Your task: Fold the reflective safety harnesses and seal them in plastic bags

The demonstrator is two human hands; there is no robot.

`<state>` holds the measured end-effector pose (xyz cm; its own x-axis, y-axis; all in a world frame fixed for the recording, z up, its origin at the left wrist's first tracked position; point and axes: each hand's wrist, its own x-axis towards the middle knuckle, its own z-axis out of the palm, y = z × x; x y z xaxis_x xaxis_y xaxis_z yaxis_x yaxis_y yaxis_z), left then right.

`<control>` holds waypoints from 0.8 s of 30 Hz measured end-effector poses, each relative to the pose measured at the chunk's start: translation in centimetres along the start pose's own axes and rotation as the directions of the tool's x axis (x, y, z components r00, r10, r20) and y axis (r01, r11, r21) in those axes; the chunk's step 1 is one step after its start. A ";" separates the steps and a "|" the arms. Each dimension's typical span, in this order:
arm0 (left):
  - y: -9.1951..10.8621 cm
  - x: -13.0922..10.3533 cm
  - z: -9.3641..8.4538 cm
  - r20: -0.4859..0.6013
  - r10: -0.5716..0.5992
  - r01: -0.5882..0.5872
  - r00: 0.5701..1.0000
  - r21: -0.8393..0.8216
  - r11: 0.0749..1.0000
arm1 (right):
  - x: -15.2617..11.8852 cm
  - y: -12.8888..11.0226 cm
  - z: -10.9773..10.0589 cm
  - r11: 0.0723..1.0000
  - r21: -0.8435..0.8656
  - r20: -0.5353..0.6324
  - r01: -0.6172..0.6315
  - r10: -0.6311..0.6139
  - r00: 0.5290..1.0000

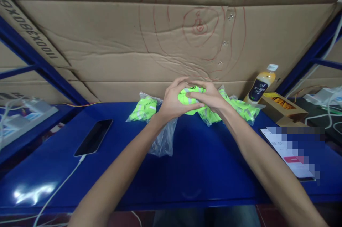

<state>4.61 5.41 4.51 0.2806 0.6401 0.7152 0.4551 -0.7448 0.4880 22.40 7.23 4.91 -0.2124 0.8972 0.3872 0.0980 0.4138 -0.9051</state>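
Observation:
A bundled neon yellow-green reflective vest [191, 98] is pressed between my two hands, above the back of the blue table. My left hand [172, 99] cups its left side, fingers curled over the top. On the other side, my right hand [210, 95] grips it with the thumb across the front. Below my left wrist lies a crumpled transparent plastic bag [163, 140]. Another neon vest in a transparent bag [144, 108] sits to the left. More bagged neon material [242, 108] lies behind and right of my right wrist, partly hidden.
A dark phone [94, 138] with a white cable lies at left on the blue table [187, 170]. To the right are a drink bottle [260, 86], an open cardboard box [284, 107] and a lit phone [288, 155]. Cardboard [107, 41] walls the back; power strips [26, 116] flank it.

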 end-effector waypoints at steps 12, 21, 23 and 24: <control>0.4 -0.5 0.0 0.088 -0.021 0.014 0.996 0.078 0.997 | -0.7 0.5 0.6 0.991 0.069 0.092 -0.114 0.107 0.990; 0.0 -0.9 0.4 -0.003 0.030 -0.030 1.000 0.064 0.998 | -0.4 1.1 -0.2 0.998 -0.009 0.036 0.069 -0.069 0.997; 0.0 -0.9 -0.1 -0.053 -0.016 0.023 0.998 0.139 0.990 | -0.2 1.6 -0.9 1.000 0.011 -0.020 0.029 -0.029 0.999; 0.0 -1.1 -0.7 -0.090 -0.035 0.052 0.995 0.200 0.978 | 0.0 1.8 -1.3 1.000 0.021 -0.051 0.003 -0.002 0.999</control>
<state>3.73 4.56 4.06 0.1873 0.6461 0.7399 0.6286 -0.6577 0.4152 23.84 8.18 3.49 -0.1626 0.9030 0.3976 0.0770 0.4134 -0.9073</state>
